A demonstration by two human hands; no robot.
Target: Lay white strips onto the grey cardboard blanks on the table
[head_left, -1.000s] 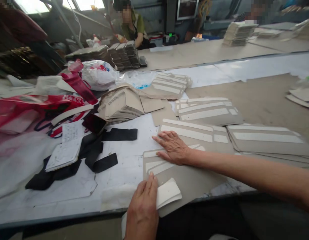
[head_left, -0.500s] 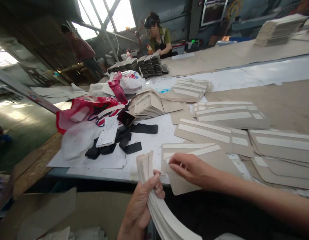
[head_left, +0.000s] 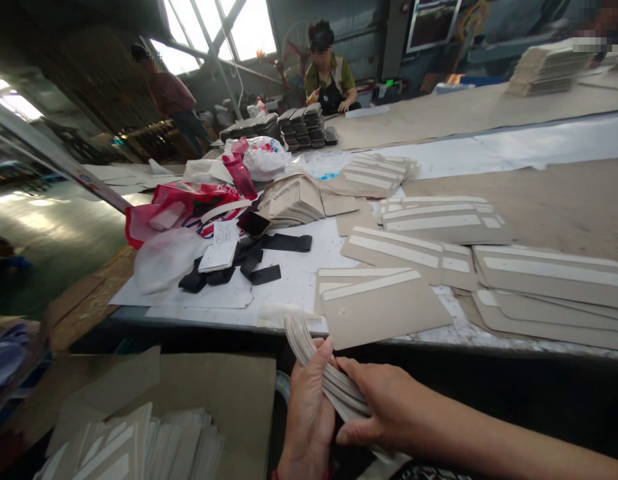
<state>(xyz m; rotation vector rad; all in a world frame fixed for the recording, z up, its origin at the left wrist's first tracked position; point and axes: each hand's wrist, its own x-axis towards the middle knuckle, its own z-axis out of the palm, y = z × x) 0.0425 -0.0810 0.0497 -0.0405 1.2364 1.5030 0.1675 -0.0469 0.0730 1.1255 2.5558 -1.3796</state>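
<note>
A bundle of long, pale card strips (head_left: 301, 341) bends in front of the table's near edge. My left hand (head_left: 310, 407) is closed round it, the thumb lying along the top. Lower down, my right hand (head_left: 381, 395) also grips the bundle, its fingers over the strips and partly hidden. Just beyond the hands, a beige cardboard panel (head_left: 383, 310) lies at the table edge. One white strip (head_left: 371, 283) rests at a slant across its upper part, and another panel shows partly beneath it.
Several panels with white strips (head_left: 549, 267) spread to the right. Black bands (head_left: 287, 243), a notebook (head_left: 219, 256), a phone (head_left: 253, 225) and a red bag (head_left: 161, 213) lie left. A box (head_left: 249, 400) of cut card stands below. Across the table, a person (head_left: 333, 77) works near dark stacks.
My right hand has left the near panel and come down onto the strip bundle. My left hand and the bundle sit slightly lower and further right in view.
</note>
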